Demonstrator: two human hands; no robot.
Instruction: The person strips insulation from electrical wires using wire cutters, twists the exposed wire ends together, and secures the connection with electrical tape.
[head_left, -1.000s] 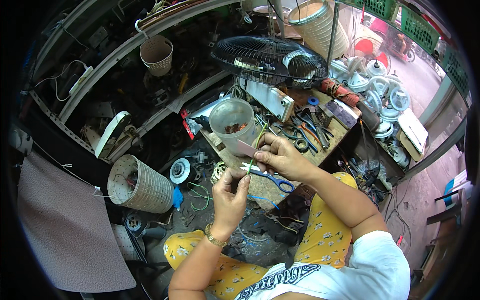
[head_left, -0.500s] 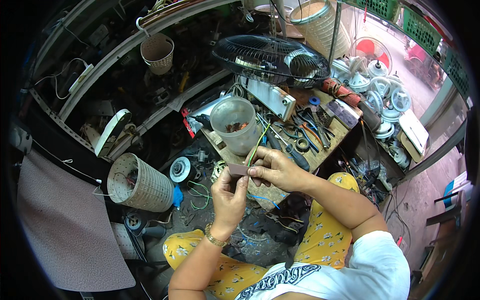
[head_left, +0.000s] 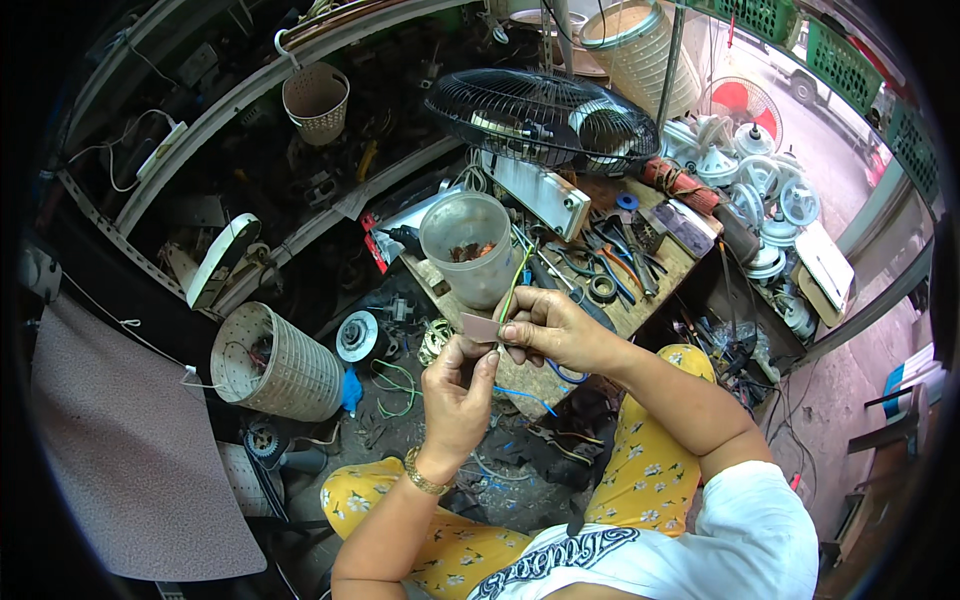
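In front of the workbench my two hands meet at the fingertips. My right hand (head_left: 555, 332) is closed in a pinch on a thin green-and-yellow wire (head_left: 517, 276), whose upper length sticks up past the fingers. A small flat brownish-grey piece (head_left: 480, 327), like sandpaper or card, juts out leftward against the right fingertips. Just below it, my left hand (head_left: 457, 390) has thumb and forefinger pinched together. What sits between those left fingertips is too small and covered to make out. A blue wire (head_left: 525, 395) runs below the right hand.
A translucent plastic tub (head_left: 466, 225) with copper-coloured scraps stands on the wooden bench (head_left: 640, 310). Pliers (head_left: 617, 262), black tape (head_left: 602, 288) and a fan cage (head_left: 540, 115) lie beyond. A perforated basket (head_left: 290, 365) stands left; white fan parts (head_left: 770, 200) are piled right.
The flat piece has passed from the left fingers' grip to beside the right fingertips and tilts differently. My left fingertips have dropped slightly below it. Blue-handled loops now show under the right hand.
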